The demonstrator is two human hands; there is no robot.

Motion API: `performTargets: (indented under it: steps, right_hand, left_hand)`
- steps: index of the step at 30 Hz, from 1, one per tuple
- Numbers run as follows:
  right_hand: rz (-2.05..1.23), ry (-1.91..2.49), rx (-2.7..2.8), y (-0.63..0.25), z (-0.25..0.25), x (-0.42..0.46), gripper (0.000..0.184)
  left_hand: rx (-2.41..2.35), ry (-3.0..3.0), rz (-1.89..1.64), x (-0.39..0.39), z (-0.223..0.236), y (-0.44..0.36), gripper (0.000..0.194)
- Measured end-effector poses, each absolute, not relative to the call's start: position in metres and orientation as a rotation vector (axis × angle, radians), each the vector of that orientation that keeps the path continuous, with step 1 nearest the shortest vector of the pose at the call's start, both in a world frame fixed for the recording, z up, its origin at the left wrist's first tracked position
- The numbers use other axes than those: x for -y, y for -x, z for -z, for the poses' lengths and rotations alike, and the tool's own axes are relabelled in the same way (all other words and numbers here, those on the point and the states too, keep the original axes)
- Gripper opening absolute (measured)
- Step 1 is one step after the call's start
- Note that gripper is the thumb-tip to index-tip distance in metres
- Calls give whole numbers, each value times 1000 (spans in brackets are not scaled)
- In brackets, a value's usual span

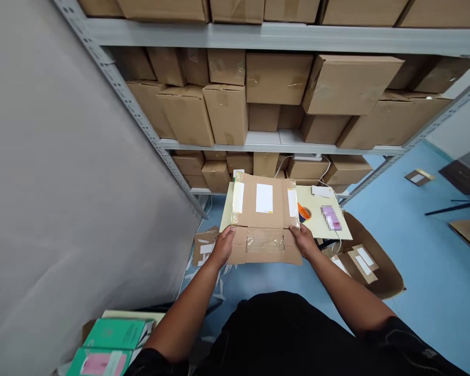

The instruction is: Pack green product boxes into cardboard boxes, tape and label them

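Observation:
A flattened cardboard box [280, 209] with white labels and clear tape spreads out between my hands, over the near part of a pale table [325, 209]. My left hand [224, 245] is closed on its left edge near the fold. On the opposite edge, my right hand [303, 240] grips the same sheet with the thumb on top. Just beyond the right hand lies an orange tape dispenser [304, 212], partly hidden by the cardboard. The fingers under the sheet are out of sight.
Metal shelving [254, 36] packed with cardboard boxes [279, 77] rises ahead. A large open carton [387, 277] with flattened pieces stands on the floor at right. A blurred purple item [331, 217] lies on the table. Green packages [113, 333] sit lower left, beside a grey wall [82, 183].

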State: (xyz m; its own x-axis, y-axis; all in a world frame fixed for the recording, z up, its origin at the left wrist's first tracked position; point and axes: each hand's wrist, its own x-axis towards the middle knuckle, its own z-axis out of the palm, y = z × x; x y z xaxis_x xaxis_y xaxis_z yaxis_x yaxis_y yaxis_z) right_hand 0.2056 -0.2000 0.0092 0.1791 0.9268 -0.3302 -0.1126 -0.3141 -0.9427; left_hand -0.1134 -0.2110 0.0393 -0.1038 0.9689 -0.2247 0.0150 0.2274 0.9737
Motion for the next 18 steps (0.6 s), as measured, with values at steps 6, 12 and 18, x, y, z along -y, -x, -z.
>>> performTargets:
  steps: [6,12,18]
  right_hand:
    - [-1302,1703,798,-219,23,162,40]
    - [-1492,1879,920,-232,52,109,43]
    - [-1652,1923,1157,-250,68,59,63]
  left_hand:
    - [-1252,-1011,-1017,163,-58,90,48]
    - [-1134,-947,-962,126,-79,47,53]
    - [-1223,-932,-969,90,-85,2,49]
